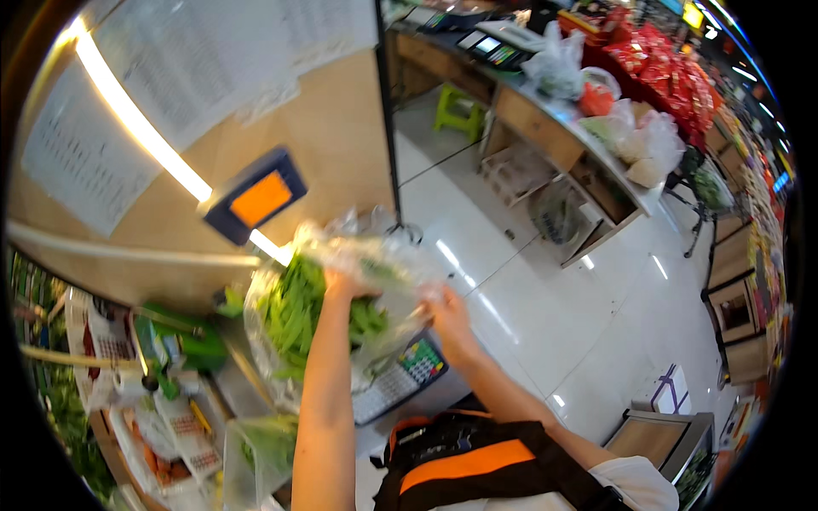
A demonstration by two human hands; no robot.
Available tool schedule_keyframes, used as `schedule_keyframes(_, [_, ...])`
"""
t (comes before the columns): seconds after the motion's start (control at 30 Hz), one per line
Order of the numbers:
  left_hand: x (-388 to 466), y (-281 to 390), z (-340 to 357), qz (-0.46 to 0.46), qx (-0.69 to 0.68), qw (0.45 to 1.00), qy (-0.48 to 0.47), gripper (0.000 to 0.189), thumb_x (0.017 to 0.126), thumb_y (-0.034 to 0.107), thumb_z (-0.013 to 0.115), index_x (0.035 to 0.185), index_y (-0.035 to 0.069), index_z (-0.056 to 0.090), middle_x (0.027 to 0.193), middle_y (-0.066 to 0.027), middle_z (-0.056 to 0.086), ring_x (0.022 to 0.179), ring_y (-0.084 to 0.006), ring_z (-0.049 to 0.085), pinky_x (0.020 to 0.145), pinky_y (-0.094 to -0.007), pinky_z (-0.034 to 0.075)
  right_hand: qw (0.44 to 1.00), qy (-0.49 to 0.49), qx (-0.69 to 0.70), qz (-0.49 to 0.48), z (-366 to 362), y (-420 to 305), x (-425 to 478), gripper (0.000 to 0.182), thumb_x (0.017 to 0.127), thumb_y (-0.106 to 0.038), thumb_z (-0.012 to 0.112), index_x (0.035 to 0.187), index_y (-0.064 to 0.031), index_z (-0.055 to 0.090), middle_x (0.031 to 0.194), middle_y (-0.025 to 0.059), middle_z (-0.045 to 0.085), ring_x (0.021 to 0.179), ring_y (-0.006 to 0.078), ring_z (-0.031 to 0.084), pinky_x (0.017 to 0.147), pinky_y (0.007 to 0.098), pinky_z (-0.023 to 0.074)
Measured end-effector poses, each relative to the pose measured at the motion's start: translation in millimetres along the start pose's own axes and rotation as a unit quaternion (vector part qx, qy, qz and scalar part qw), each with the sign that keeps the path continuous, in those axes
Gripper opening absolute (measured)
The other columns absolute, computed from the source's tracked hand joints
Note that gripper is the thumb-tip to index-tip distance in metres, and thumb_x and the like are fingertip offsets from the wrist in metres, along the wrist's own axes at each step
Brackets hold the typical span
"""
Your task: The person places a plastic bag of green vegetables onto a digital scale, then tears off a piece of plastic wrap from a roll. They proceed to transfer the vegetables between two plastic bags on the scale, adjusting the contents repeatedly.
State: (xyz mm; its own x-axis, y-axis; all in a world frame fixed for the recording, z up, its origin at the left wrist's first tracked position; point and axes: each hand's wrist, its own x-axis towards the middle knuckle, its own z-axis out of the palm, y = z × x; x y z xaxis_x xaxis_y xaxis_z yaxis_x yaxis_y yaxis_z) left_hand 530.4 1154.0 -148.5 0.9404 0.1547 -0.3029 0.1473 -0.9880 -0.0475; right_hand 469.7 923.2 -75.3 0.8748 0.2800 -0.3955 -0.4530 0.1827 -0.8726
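A clear plastic bag (409,326) full of leafy green vegetables (287,319) rests on a weighing scale, beside its keypad (415,377). My left hand (348,281) is at the mouth of the bag, above the leaves; film covers its fingers, which appear to grip the plastic. Pinched in my right hand (447,316) is the bag's right edge, so the film stretches between both hands. Blur hides the exact finger positions. Behind the bag stands the scale's dark display head (262,195) with a lit orange screen.
A wooden panel (339,128) with papers bearing writing rises behind the scale. To the left are a green container (185,338) and a white basket (83,345). Another bag of greens (262,453) sits near my left forearm. A counter (543,121) with filled bags stands across the tiled floor (511,300).
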Motion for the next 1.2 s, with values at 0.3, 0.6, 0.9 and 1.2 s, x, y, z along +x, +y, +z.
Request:
schedule_keyframes(0.3, [-25, -7, -24, 0.090, -0.171, 0.981, 0.004, 0.083, 0.066, 0.064, 0.067, 0.131, 0.017, 0.051, 0.136, -0.0131, 0.048, 0.127, -0.0324, 0.042, 0.108, -0.0443, 0.030, 0.999, -0.035, 0.029, -0.011, -13, 8, 6, 0.021, 0.095, -0.011, 0.048, 0.111, -0.0052, 0.061, 0.081, 0.0009, 0.056, 0.071, 0.0088, 0.054, 0.062, 0.0249, 0.0485])
schedule_keyframes(0.6, [-13, -8, 6, 0.111, -0.087, 0.975, 0.172, 0.066, 0.070, 0.055, 0.065, 0.125, 0.020, 0.057, 0.131, -0.0104, 0.053, 0.124, -0.0336, 0.045, 0.105, -0.0480, 0.033, 0.998, -0.046, 0.023, 0.025, -16, 23, 21, 0.021, 0.096, -0.015, 0.048, 0.114, -0.0056, 0.056, 0.086, -0.0002, 0.055, 0.076, 0.0074, 0.052, 0.065, 0.0240, 0.0479])
schedule_keyframes(0.9, [-53, -10, 0, 0.096, -0.111, 0.944, 0.297, 0.044, 0.068, 0.027, 0.073, 0.108, 0.010, 0.066, 0.110, -0.0175, 0.063, 0.106, -0.0358, 0.057, 0.093, -0.0464, 0.043, 0.999, -0.050, 0.004, -0.020, -6, 13, 20, 0.020, 0.094, -0.021, 0.052, 0.105, -0.0044, 0.057, 0.076, 0.0001, 0.054, 0.065, 0.0090, 0.051, 0.058, 0.0257, 0.0438])
schedule_keyframes(1.2, [-106, -2, -36, 0.003, -0.658, 0.723, 0.211, 0.025, 0.085, 0.010, 0.066, 0.108, 0.000, 0.060, 0.102, -0.0040, 0.065, 0.093, -0.0143, 0.060, 0.083, -0.0304, 0.048, 0.999, 0.015, 0.027, 0.032, 1, -4, 22, 0.016, 0.091, -0.028, 0.056, 0.091, -0.0124, 0.058, 0.074, -0.0019, 0.052, 0.063, 0.0093, 0.052, 0.055, 0.0263, 0.0415])
